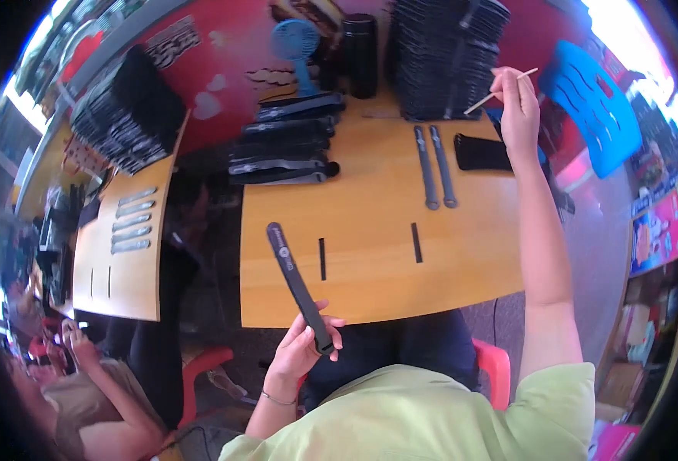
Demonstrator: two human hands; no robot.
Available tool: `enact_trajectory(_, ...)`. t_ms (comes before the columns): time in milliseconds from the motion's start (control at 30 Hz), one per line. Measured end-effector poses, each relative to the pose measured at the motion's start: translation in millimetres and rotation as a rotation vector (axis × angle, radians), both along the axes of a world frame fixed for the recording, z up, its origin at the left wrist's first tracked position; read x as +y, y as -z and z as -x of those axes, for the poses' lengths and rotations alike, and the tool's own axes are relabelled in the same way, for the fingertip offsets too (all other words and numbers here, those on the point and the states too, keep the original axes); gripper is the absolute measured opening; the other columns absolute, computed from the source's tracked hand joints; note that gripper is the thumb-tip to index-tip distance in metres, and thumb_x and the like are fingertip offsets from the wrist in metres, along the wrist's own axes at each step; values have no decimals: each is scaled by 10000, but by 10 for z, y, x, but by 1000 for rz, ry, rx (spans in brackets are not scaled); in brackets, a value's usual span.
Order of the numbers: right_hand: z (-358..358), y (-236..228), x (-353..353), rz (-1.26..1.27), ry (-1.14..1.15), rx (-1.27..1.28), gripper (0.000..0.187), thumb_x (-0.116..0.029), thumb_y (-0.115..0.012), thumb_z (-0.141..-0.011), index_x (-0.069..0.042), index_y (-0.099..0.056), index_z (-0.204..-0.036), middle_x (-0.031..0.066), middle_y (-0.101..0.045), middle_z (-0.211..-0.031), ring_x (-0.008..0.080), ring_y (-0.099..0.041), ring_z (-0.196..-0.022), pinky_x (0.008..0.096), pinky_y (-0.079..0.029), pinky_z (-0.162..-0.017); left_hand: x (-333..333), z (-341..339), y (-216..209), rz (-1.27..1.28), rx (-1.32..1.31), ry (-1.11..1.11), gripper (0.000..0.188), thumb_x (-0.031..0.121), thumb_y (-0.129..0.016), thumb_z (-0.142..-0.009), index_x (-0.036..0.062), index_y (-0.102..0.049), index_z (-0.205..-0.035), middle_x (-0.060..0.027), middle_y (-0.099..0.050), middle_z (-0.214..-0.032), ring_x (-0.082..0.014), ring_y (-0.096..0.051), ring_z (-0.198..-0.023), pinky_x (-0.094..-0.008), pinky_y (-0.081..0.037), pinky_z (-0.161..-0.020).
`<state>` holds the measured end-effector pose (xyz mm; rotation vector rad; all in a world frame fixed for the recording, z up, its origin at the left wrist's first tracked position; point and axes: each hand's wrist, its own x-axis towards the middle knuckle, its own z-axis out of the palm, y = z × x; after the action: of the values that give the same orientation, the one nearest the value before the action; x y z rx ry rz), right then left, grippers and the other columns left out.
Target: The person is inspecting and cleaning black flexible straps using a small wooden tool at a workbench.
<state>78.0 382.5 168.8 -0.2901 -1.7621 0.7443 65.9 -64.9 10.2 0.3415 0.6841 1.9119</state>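
A flat, round-ended dark strap [296,280] is held in the left grip [302,339] at the near edge of the wood-toned counter [370,211]. A slender pale stick [479,103] is pinched in the right grip [519,114] near a ridged black stack [440,65].

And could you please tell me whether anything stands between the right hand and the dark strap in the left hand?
Nothing visible stands between the right hand and the dark strap in the left hand; two grey straps lie flat on the table below.
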Motion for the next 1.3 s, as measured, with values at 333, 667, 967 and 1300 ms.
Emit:
enact_trajectory(333,-1016,-724,-1056,162,-776,302,269,-289,-459,-959,-46,-574,-947,-20,-405,-694,62,-338,-521,213,-307,-469,195,-250,-293,-49,24,53,501,229,-491,-946,25,-321,-1371,-235,-532,-1214,-297,-572,-946,-397,-521,-677)
enact_trajectory(667,-1188,-1192,-1421,39,-716,377,381,-410,-517,-892,-45,-581,-985,-22,-421,-731,59,-319,-540,214,-273,-481,718,-242,-644,-144,50,121,433,110,-557,-900,17,-409,-1296,-162,-501,-1081,-269,-554,-1007,-394,-560,-744)
enact_trajectory(967,-1418,-1374,-1312,50,-723,466,509,-518,-569,-832,-45,-586,-1020,-23,-436,-764,56,-301,-556,215,-244,-491,860,-187,-367,-216,-37,147,487,162,-552,-925,25,-351,-1346,-106,-561,-1051,-313,-616,-976,-394,-561,-811)
enact_trajectory(1300,-915,-670,-1641,39,-289,-214,884,-763,-156,-840,-46,-668,-909,-42,-384,-592,64,-335,-504,229,-209,-456,749,7,-419,-138,-52,-124,529,149,-517,-943,62,-282,-1409,-114,-563,-1081,-298,-599,-1035,-380,-538,-867)
